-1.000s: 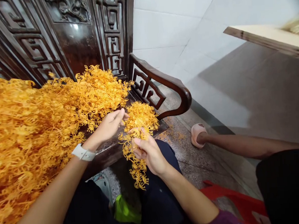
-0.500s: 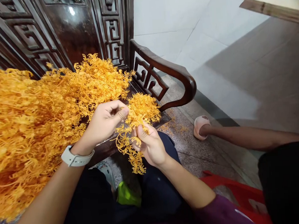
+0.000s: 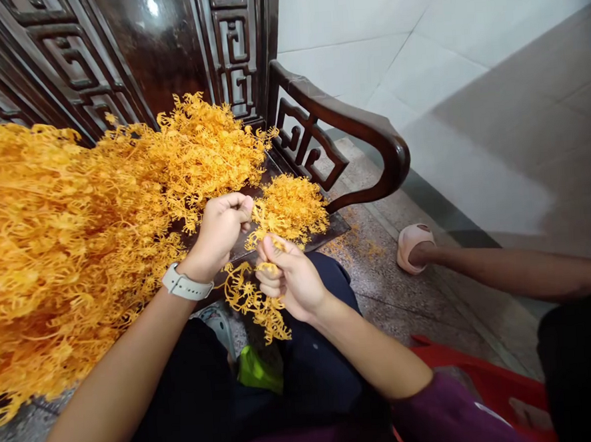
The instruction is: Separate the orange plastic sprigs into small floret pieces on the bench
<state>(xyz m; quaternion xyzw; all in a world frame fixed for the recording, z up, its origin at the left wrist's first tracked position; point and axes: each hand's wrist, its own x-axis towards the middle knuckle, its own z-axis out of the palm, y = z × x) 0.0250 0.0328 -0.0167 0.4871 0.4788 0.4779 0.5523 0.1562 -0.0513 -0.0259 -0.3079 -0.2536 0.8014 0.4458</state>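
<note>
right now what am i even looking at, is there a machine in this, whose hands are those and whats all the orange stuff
There is no machine here. The single picture comes from a camera worn on a person's head, looking forward and down, so the two bare arms reaching in from the bottom are that person's own. The left hand, with a white watch on its wrist, and the right hand are both closed on one orange sprig, which dangles below the right hand. It looks like plastic foliage. A big pile of sprigs and a small clump lie on a dark carved wooden bench. On the right, the bare leg in a pink slipper belongs to another person.
</note>
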